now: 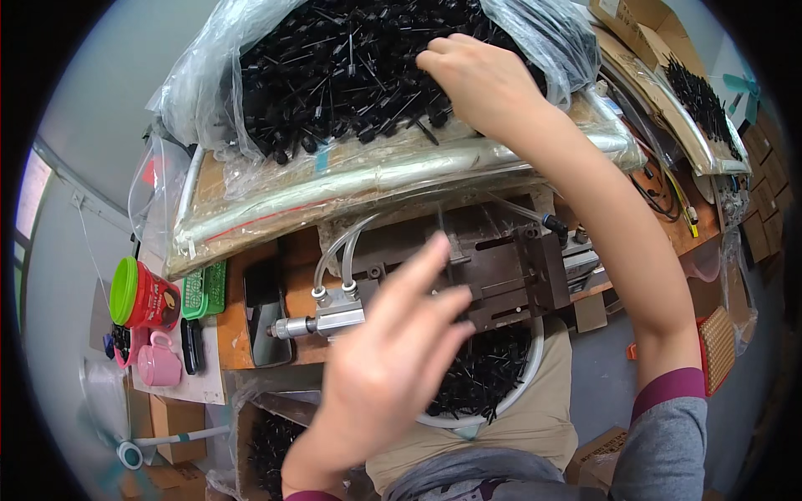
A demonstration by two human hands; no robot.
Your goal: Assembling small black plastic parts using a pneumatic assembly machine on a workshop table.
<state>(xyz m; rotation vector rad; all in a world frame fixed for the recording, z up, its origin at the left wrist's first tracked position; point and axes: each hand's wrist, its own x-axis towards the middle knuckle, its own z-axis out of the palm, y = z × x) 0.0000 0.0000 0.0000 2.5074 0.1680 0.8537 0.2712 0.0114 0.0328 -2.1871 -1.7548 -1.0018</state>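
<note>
My right hand [480, 82] reaches over the heap of small black plastic parts with thin stems [334, 79], at its right side. Its fingers are curled together, and whatever they hold is hidden. My left hand [388, 346] is in front of a dark metal fixture [493, 271], smeared by motion, its fingers spread and no held thing visible. On the fixture, a pneumatic cylinder [338, 320] with clear air tubes [352, 244] points left, partly covered by my left hand.
The heap lies in clear plastic on a raised, film-wrapped tray [368, 179]. Below the fixture, a round white-rimmed container [535, 367] of black parts rests at my lap. A phone [266, 313], red tub [154, 296], green basket [205, 290] and pink cup [159, 363] stand left.
</note>
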